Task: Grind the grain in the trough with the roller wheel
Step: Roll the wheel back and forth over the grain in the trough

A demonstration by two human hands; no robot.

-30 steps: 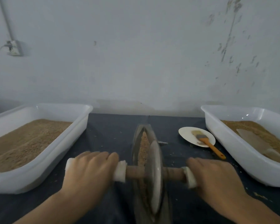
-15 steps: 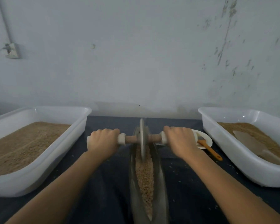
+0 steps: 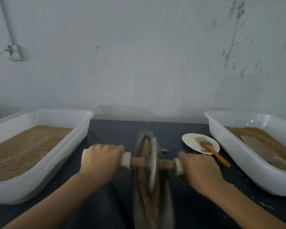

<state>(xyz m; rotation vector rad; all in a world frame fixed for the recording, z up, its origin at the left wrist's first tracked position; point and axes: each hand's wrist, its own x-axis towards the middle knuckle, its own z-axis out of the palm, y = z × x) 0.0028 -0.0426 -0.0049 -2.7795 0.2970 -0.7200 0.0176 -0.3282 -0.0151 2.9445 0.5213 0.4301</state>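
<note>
Head view looks down on a dark worktop (image 3: 109, 134) set against a pale wall. Two white tubs stand on it, one at the left edge (image 3: 59, 156) and one at the right edge (image 3: 234, 151), both holding brown meal; a flat pale scoop (image 3: 261, 148) lies in the right one. Between the trough and the right tub sits one white plate (image 3: 190, 140), with one brush (image 3: 211, 150) lying across it, bristles on the plate and orange handle pointing toward the near right, past the rim. Loose crumbs dot the worktop near the right tub. One wall socket (image 3: 15, 52) with a cable shows at upper left. One narrow, boat-shaped trough (image 3: 168, 205) lies in the middle of the worktop, its long axis running from the near edge toward the wall, and grain (image 3: 149, 204) fills its groove. One wheel (image 3: 153, 164) stands upright on edge in the groove, about midway along, in line with the trough; its wooden axle runs crosswise, left to right, with a white grip at each end. The left hand (image 3: 101, 161) is curled over the left grip and the right hand (image 3: 200, 167) is wrapped round the right grip, each hiding most of its grip. Both forearms reach in from the near edge.
</note>
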